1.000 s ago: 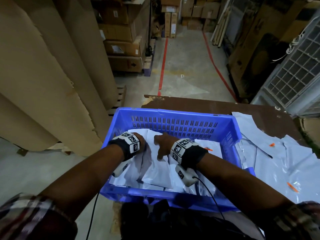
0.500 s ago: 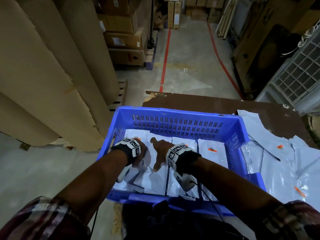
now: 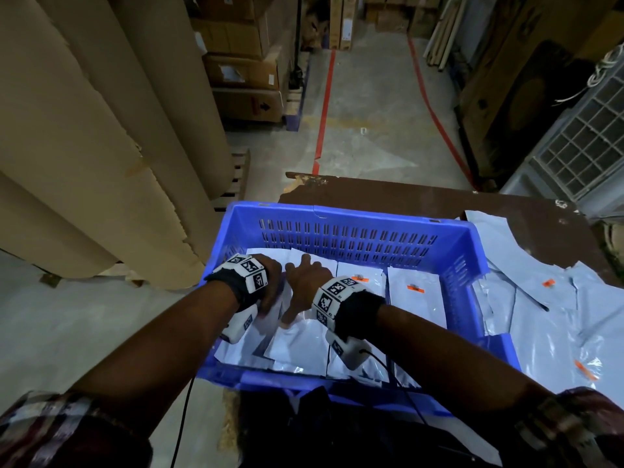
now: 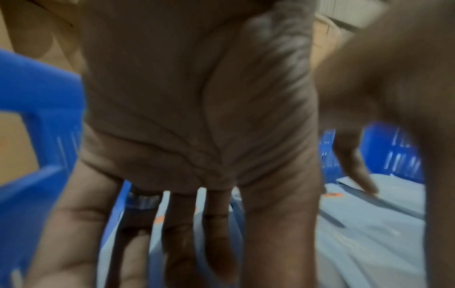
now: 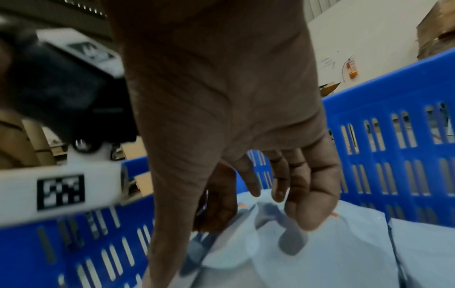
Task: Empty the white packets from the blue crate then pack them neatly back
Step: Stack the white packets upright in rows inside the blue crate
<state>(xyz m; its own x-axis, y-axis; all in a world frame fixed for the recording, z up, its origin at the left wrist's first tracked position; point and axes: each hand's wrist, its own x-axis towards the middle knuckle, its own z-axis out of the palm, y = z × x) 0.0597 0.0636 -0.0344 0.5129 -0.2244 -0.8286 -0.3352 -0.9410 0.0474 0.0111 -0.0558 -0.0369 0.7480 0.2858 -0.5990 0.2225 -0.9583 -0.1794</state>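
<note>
The blue crate (image 3: pixel 354 214) stands on the table edge in front of me, with white packets (image 3: pixel 415 298) laid in rows inside. Both hands are in its left half. My left hand (image 3: pixel 270 292) points its straight, spread fingers (image 4: pixel 216 233) down among the packet edges by the left wall (image 4: pixel 37 117). My right hand (image 3: pixel 300 285) lies beside it, with its fingers (image 5: pixel 307 194) loosely bent. Their tips and the thumb touch a rumpled packet (image 5: pixel 344 253). I see no closed grip in either hand. More white packets (image 3: pixel 557 315) lie loose on the table to the right of the crate.
The brown table (image 3: pixel 405 194) extends behind and right of the crate. Tall cardboard sheets (image 3: pixel 101 146) lean at the left, with stacked boxes (image 3: pixel 243 72) beyond. A grilled metal unit (image 3: pixel 580 136) stands at the right. Concrete floor with red lines (image 3: pixel 324 96) lies ahead.
The packet that stood tilted between my hands now lies flatter in the crate. Both hands stayed in the left half, and the right hand edged toward the far wall.
</note>
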